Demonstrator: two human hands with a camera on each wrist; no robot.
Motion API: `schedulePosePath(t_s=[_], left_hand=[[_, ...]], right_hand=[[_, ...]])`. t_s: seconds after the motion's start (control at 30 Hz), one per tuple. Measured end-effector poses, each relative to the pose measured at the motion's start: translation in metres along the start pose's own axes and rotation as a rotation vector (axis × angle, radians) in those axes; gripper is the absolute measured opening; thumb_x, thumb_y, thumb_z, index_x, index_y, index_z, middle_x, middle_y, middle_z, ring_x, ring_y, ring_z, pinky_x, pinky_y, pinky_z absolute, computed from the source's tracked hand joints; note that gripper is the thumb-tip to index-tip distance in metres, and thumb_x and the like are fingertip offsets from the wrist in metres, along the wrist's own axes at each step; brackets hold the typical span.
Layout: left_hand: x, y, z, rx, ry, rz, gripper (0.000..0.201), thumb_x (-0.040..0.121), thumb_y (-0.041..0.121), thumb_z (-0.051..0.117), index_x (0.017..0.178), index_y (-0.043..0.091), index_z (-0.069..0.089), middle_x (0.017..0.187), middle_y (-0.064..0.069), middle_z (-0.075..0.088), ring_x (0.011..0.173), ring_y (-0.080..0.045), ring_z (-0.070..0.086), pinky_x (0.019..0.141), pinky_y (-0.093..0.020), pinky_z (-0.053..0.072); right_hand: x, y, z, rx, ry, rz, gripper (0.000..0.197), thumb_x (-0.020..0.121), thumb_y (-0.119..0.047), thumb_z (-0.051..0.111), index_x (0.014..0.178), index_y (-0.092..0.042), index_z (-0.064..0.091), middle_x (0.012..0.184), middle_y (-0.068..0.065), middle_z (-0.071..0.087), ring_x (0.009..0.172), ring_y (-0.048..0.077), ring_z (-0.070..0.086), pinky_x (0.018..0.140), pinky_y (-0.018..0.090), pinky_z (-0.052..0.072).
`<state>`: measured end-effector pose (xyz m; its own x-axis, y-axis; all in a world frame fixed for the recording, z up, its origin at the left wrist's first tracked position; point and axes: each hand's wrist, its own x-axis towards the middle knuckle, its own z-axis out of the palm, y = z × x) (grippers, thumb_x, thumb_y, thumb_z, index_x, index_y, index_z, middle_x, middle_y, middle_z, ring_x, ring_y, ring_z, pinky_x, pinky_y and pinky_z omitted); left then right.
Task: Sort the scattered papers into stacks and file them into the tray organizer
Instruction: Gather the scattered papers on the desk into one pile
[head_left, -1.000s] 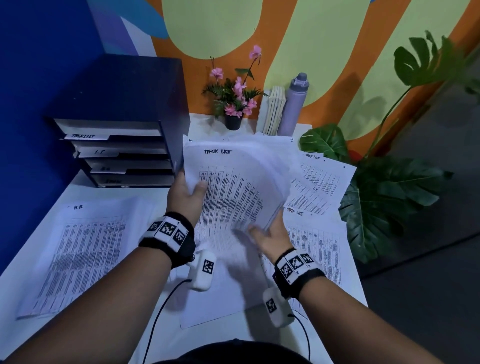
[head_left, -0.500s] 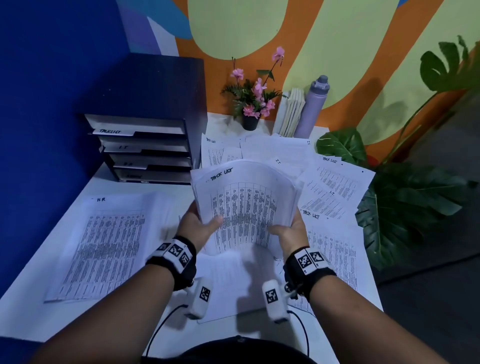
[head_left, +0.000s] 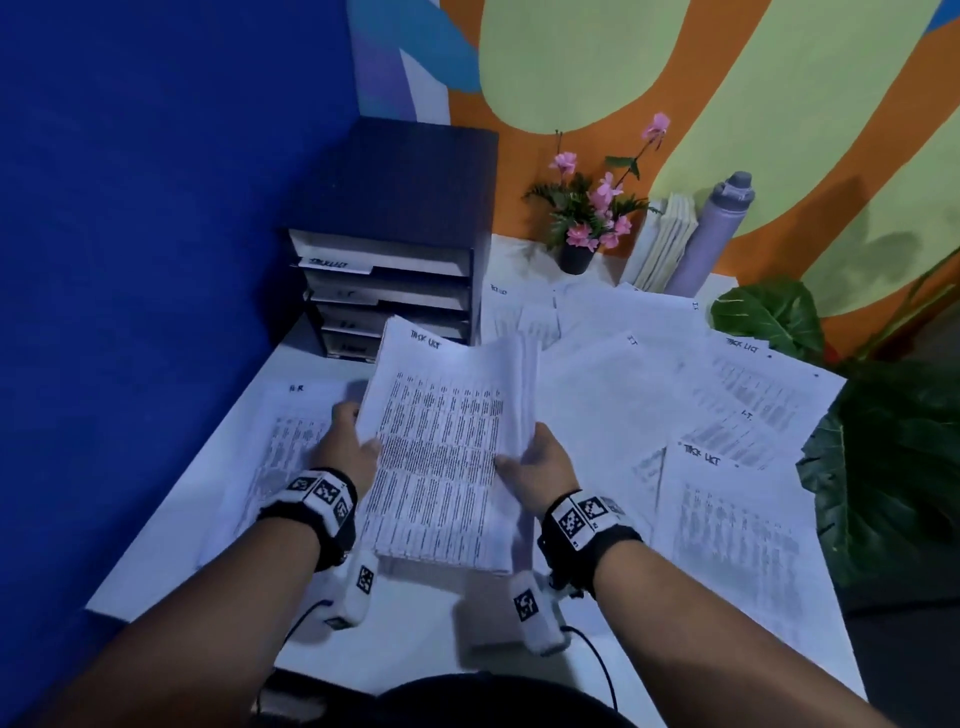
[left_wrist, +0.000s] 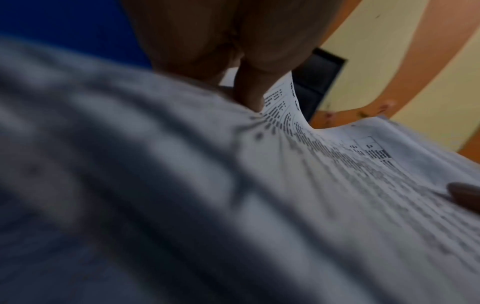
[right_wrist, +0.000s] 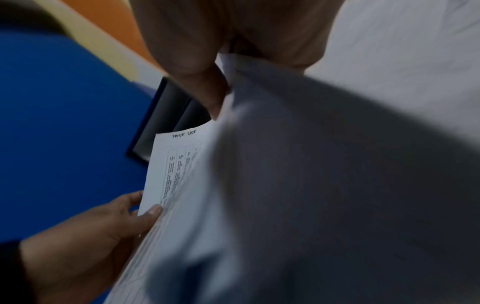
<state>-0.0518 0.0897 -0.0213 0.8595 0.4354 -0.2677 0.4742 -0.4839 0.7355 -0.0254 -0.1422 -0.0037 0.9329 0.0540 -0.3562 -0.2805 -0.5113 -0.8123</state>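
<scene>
I hold a thick stack of printed sheets headed "TASK LIST" (head_left: 441, 447) above the white table (head_left: 415, 623). My left hand (head_left: 348, 441) grips its left edge, thumb on the top page; my right hand (head_left: 535, 462) grips the right edge. The left wrist view shows the left hand (left_wrist: 249, 96) pinching the stack (left_wrist: 311, 185). In the right wrist view the stack (right_wrist: 179, 168) fills the frame, with the right hand (right_wrist: 215, 90) on it and the left hand (right_wrist: 124, 216) beyond. The dark tray organizer (head_left: 395, 270) with labelled trays stands at the back left.
An "HR" stack (head_left: 280, 457) lies on the left of the table. Loose sheets marked "IT" and "TASK LIST" (head_left: 727, 499) cover the right side. A flower pot (head_left: 576, 254), books (head_left: 665, 244) and a bottle (head_left: 711, 234) stand at the back; a leafy plant (head_left: 883, 467) borders the right edge.
Both hands have brought the task list stack down and toward me, flattening its bowed sheets into a squarer pile. My view has tilted down and left.
</scene>
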Motion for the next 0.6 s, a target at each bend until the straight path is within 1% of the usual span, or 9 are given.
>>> schedulePosePath(t_s=[0.1,0.23,0.3,0.33,0.37,0.4,0.47,0.53,0.6], left_hand=[[0.006,-0.039,-0.029,0.069,0.017,-0.078,0.041,0.094,0.011,0.052,0.131,0.018,0.035,0.106,-0.011,0.060,0.079,-0.026,0.057,0.062,-0.029,0.044],[0.017,-0.072,-0.063,0.118,0.053,-0.148,0.043,0.095,0.009,0.051,0.134,0.015,0.034,0.112,-0.018,0.058,0.082,-0.028,0.054,0.065,-0.031,0.043],[0.022,-0.084,-0.077,0.148,0.069,-0.154,0.044,0.094,0.007,0.051,0.134,0.013,0.035,0.112,-0.020,0.058,0.083,-0.028,0.054,0.068,-0.032,0.044],[0.026,-0.089,-0.082,0.159,0.070,-0.157,0.046,0.094,0.007,0.052,0.136,0.012,0.035,0.114,-0.020,0.058,0.086,-0.029,0.055,0.071,-0.033,0.045],[0.029,-0.091,-0.086,0.166,0.066,-0.160,0.049,0.093,0.007,0.053,0.139,0.013,0.034,0.121,-0.019,0.056,0.093,-0.030,0.056,0.077,-0.035,0.047],[0.034,-0.094,-0.088,0.186,0.055,-0.162,0.056,0.093,0.008,0.054,0.143,0.015,0.031,0.134,-0.017,0.049,0.109,-0.032,0.053,0.090,-0.038,0.046],[0.042,-0.093,-0.087,0.285,0.010,-0.149,0.069,0.093,0.015,0.055,0.150,0.020,0.016,0.158,-0.008,0.016,0.140,-0.029,0.026,0.113,-0.047,0.027],[0.048,-0.083,-0.077,0.360,-0.041,-0.101,0.076,0.094,0.022,0.055,0.152,0.022,0.006,0.161,-0.002,-0.004,0.147,-0.025,0.003,0.118,-0.050,0.013],[0.050,-0.065,-0.060,0.325,-0.099,-0.039,0.078,0.094,0.025,0.055,0.152,0.024,0.003,0.161,0.002,-0.008,0.148,-0.021,-0.003,0.119,-0.047,0.010]], right_hand=[[0.002,-0.011,0.045,-0.197,-0.106,-0.015,0.026,0.091,-0.025,0.059,0.104,-0.010,0.043,0.086,0.000,0.052,0.085,0.020,0.053,0.059,0.023,0.040],[0.005,-0.021,0.096,-0.250,-0.205,-0.054,0.015,0.091,-0.015,0.052,0.086,-0.017,0.038,0.074,-0.004,0.044,0.076,0.018,0.048,0.056,0.022,0.036],[0.010,-0.026,0.117,-0.267,-0.215,-0.071,0.012,0.091,-0.015,0.053,0.091,-0.018,0.041,0.079,-0.002,0.050,0.081,0.021,0.052,0.063,0.025,0.040],[0.012,-0.029,0.124,-0.270,-0.219,-0.073,0.013,0.092,-0.017,0.052,0.101,-0.015,0.045,0.087,0.002,0.056,0.085,0.022,0.055,0.069,0.029,0.045],[0.015,-0.029,0.130,-0.262,-0.221,-0.082,0.024,0.093,-0.019,0.050,0.116,-0.013,0.045,0.096,0.006,0.062,0.090,0.024,0.059,0.075,0.033,0.049],[0.017,-0.028,0.132,-0.259,-0.234,-0.077,0.037,0.093,-0.021,0.048,0.128,-0.012,0.042,0.107,0.010,0.064,0.096,0.026,0.062,0.082,0.035,0.051],[0.022,-0.023,0.129,-0.270,-0.284,-0.038,0.055,0.091,-0.021,0.051,0.141,-0.011,0.033,0.129,0.012,0.056,0.113,0.029,0.059,0.095,0.036,0.049],[0.026,-0.017,0.115,-0.290,-0.293,-0.002,0.065,0.086,-0.021,0.055,0.146,-0.013,0.030,0.139,0.012,0.046,0.127,0.032,0.050,0.103,0.039,0.044],[0.030,-0.010,0.092,-0.306,-0.218,0.019,0.061,0.089,-0.028,0.054,0.145,-0.015,0.035,0.141,0.010,0.042,0.130,0.029,0.046,0.107,0.035,0.040]])
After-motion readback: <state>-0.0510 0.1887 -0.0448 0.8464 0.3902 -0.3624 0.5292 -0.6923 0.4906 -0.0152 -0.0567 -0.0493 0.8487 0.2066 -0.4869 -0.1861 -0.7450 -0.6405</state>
